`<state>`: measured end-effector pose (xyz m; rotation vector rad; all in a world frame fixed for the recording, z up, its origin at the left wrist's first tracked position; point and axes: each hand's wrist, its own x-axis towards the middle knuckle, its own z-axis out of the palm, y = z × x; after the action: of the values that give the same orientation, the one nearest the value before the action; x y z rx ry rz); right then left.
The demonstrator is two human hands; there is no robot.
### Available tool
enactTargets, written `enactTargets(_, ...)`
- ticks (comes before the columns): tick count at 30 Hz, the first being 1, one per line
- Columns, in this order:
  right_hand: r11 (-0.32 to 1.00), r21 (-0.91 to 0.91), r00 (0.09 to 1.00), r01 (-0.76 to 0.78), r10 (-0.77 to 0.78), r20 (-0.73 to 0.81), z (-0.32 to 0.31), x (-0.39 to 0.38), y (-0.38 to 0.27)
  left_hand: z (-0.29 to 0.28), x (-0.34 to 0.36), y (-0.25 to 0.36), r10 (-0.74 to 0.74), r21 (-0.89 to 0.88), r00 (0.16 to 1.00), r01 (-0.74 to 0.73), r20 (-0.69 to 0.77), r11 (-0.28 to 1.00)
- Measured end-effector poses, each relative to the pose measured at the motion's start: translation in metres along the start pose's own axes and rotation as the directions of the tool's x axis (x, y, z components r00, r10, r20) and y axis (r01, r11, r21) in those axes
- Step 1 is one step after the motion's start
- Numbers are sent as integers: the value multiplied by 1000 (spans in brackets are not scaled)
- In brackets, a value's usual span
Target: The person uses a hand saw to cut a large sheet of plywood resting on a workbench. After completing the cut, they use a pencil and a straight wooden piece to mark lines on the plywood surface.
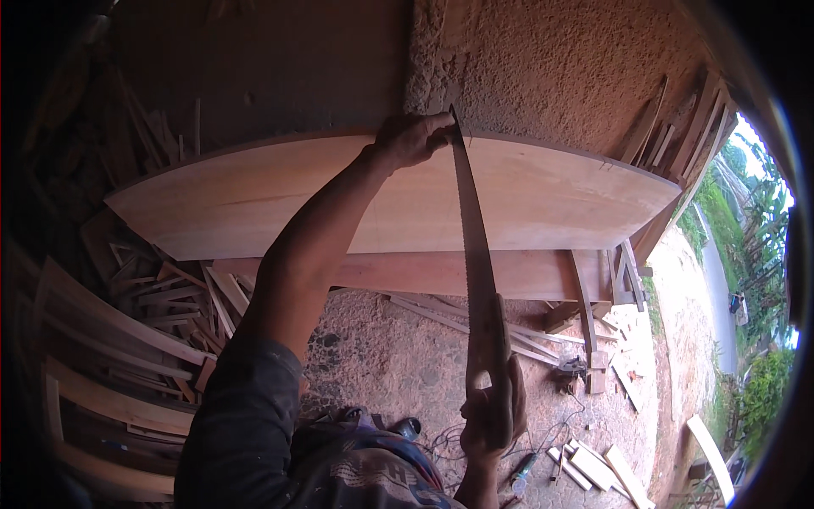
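A long hand saw (pixel 476 233) stretches away from me, its toothed edge facing left. My right hand (pixel 494 416) is closed around its handle at the near end. At the far tip of the blade, the fingers of my left hand (pixel 414 140) are closed on the narrow end. Beneath the blade lies a wide pale wooden board (pixel 551 199) with a curved far edge and slanted ends. A reddish plank (pixel 407 271) shows below the board's near edge. My left forearm covers part of the board.
A rough wall (pixel 551 76) rises behind the board. Scrap wood (pixel 174 305) and curved wooden pieces (pixel 127 335) crowd the left. On the floor at right are a power tool (pixel 572 367), cables, a green-bodied tool (pixel 524 467) and offcuts (pixel 593 467).
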<state>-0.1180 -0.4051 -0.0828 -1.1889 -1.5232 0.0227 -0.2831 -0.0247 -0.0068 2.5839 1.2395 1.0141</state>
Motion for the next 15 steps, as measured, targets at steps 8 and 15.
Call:
enactTargets(8, 984, -8, 984, 179, -179, 10, 77, 122, 42, 9, -15, -16, -23, 100, 999, 20, 30, 995)
enactTargets(15, 995, -70, 995, 71, -66, 73, 9, 78, -14, 4, -13, -10, -28, 93, 1000, 27, 11, 995)
